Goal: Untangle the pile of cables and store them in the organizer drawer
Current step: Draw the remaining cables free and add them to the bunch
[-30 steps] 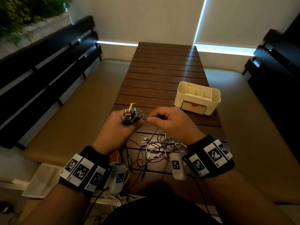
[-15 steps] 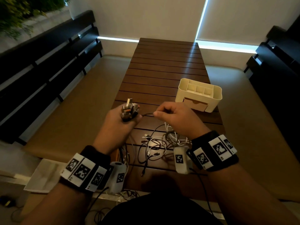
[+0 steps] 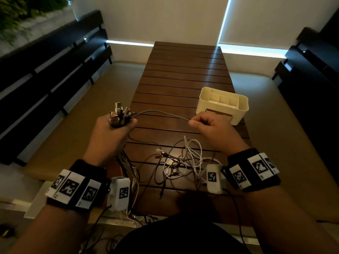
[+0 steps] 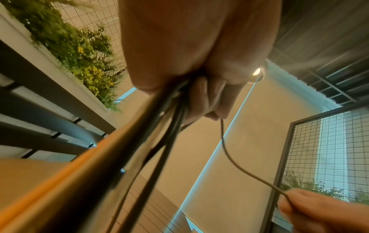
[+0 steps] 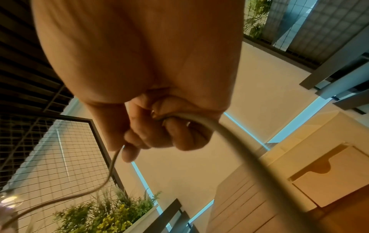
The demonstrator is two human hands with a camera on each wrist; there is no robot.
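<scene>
My left hand [image 3: 111,132] is raised above the table's near left side and grips a bundle of cable plugs [image 3: 120,115], their metal ends sticking up out of the fist. A thin grey cable [image 3: 161,112] runs from that bundle across to my right hand [image 3: 207,125], which pinches it between thumb and forefinger, the other fingers curled round it [image 5: 173,116]. Below the hands a tangled pile of white and dark cables [image 3: 176,162] lies on the wooden slat table [image 3: 183,74]. The cream organizer [image 3: 222,105], its drawer [image 5: 327,176] closed, stands just beyond my right hand.
Dark slatted benches [image 3: 51,76] flank the table on the left and on the right [image 3: 311,70]. Some cables hang over the table's near edge [image 3: 132,213]. A planter with green and yellow plants [image 4: 83,52] sits up on the left.
My hands have drawn apart: the right slid right along the grey cable, the left moved left with the plug bundle. A longer stretch of cable now spans between them.
</scene>
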